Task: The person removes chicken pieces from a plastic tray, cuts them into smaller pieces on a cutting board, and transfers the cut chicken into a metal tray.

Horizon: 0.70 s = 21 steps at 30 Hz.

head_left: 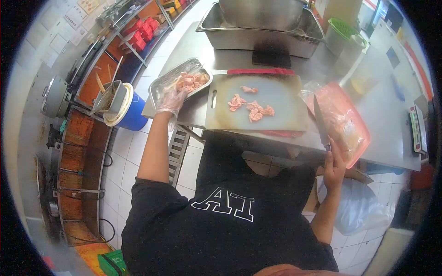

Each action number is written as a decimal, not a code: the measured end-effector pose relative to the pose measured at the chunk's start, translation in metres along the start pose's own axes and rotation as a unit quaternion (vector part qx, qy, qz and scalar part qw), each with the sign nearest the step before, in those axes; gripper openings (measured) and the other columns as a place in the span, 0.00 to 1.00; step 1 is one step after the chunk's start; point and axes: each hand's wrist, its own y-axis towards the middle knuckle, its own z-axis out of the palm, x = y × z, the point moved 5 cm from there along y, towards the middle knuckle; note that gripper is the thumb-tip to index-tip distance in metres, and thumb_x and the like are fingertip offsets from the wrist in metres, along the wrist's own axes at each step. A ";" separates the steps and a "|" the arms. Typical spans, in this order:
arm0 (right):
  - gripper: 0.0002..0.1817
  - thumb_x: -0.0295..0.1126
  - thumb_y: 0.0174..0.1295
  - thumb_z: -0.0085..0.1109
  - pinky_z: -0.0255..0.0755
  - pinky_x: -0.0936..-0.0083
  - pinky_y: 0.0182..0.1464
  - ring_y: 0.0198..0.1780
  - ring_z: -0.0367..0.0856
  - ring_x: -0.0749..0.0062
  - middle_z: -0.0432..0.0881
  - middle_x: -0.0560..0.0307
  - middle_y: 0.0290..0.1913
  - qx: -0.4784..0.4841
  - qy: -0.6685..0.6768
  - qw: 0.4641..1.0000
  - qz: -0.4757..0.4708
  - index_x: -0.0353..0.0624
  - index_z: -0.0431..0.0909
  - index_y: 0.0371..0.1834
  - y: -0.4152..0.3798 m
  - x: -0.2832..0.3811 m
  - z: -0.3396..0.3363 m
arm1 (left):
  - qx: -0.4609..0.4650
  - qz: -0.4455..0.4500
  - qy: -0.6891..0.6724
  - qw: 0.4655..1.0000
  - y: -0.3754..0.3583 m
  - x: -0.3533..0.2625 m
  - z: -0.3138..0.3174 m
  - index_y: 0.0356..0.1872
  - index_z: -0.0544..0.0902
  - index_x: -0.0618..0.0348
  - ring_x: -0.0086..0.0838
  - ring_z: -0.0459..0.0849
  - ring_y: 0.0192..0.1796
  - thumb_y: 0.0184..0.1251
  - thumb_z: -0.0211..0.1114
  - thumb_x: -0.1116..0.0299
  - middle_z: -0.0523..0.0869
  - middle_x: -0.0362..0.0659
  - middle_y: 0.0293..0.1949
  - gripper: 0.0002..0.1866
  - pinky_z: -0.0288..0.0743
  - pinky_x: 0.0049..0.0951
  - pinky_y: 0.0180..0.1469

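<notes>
Metal tray (210, 73) set near left end of desk (386, 117), meat strips (191, 82) heaped inside. Left hand (169, 102), loosely gloved, placed at near side; finger closure cannot be told. If rim is pressed, tray could be tipped. Meat pieces (255, 110) spread on cutting board (283, 96), possibly scattered if board is bumped. Knife (320, 120) clamped by handle in right hand (335, 163), blade beside pink tray (363, 126); plastic wrap (352, 140) could be slit if blade is swung carelessly.
</notes>
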 end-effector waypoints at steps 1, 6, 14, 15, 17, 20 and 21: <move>0.21 0.30 0.77 0.50 0.56 0.59 0.79 0.78 0.65 0.50 0.73 0.39 0.73 0.002 0.000 1.000 -0.001 0.35 0.79 0.69 0.000 0.000 0.000 | 0.000 -0.002 0.000 1.000 -0.001 0.003 0.002 0.71 0.78 0.39 0.47 0.76 0.73 0.77 0.50 0.40 0.81 0.47 0.69 0.29 0.54 0.49 0.81; 0.22 0.30 0.78 0.49 0.57 0.60 0.78 0.78 0.66 0.52 0.75 0.39 0.72 0.002 0.034 0.999 0.010 0.32 0.77 0.70 0.000 -0.002 0.002 | -0.038 0.021 0.024 0.999 0.037 0.009 0.003 0.66 0.81 0.43 0.47 0.78 0.69 0.76 0.52 0.43 0.84 0.48 0.65 0.26 0.60 0.47 0.75; 0.22 0.30 0.79 0.48 0.57 0.61 0.79 0.77 0.68 0.55 0.77 0.43 0.71 0.014 0.062 0.998 0.007 0.30 0.74 0.71 -0.006 -0.014 0.006 | -0.101 0.092 0.059 0.989 0.051 0.006 0.006 0.57 0.85 0.50 0.46 0.83 0.63 0.74 0.56 0.48 0.87 0.49 0.59 0.22 0.70 0.44 0.66; 0.22 0.30 0.79 0.48 0.56 0.61 0.79 0.77 0.69 0.55 0.77 0.44 0.72 0.017 0.056 0.998 0.002 0.30 0.74 0.71 -0.005 -0.012 0.004 | -0.107 0.099 0.063 0.987 0.053 0.007 0.009 0.56 0.86 0.51 0.46 0.83 0.62 0.74 0.57 0.49 0.88 0.49 0.58 0.22 0.71 0.43 0.65; 0.22 0.29 0.79 0.48 0.56 0.61 0.79 0.77 0.68 0.55 0.77 0.44 0.72 0.016 0.033 0.999 0.011 0.30 0.74 0.71 -0.004 -0.002 0.000 | -0.119 0.113 0.070 0.984 0.058 0.011 0.012 0.54 0.87 0.52 0.46 0.85 0.61 0.74 0.58 0.50 0.88 0.50 0.56 0.21 0.74 0.42 0.63; 0.22 0.29 0.79 0.48 0.56 0.62 0.79 0.77 0.68 0.55 0.78 0.44 0.72 0.016 0.001 1.000 0.020 0.30 0.74 0.71 -0.005 -0.006 -0.003 | -0.137 0.132 0.078 0.979 0.061 0.020 0.018 0.50 0.88 0.55 0.46 0.86 0.58 0.73 0.59 0.52 0.90 0.50 0.54 0.20 0.77 0.41 0.60; 0.22 0.28 0.79 0.47 0.56 0.62 0.79 0.77 0.68 0.56 0.78 0.44 0.72 0.018 -0.005 1.000 0.020 0.30 0.74 0.71 -0.004 -0.004 -0.003 | -0.143 0.137 0.081 0.977 0.065 0.024 0.016 0.49 0.89 0.56 0.46 0.87 0.58 0.73 0.60 0.53 0.90 0.51 0.53 0.19 0.79 0.41 0.59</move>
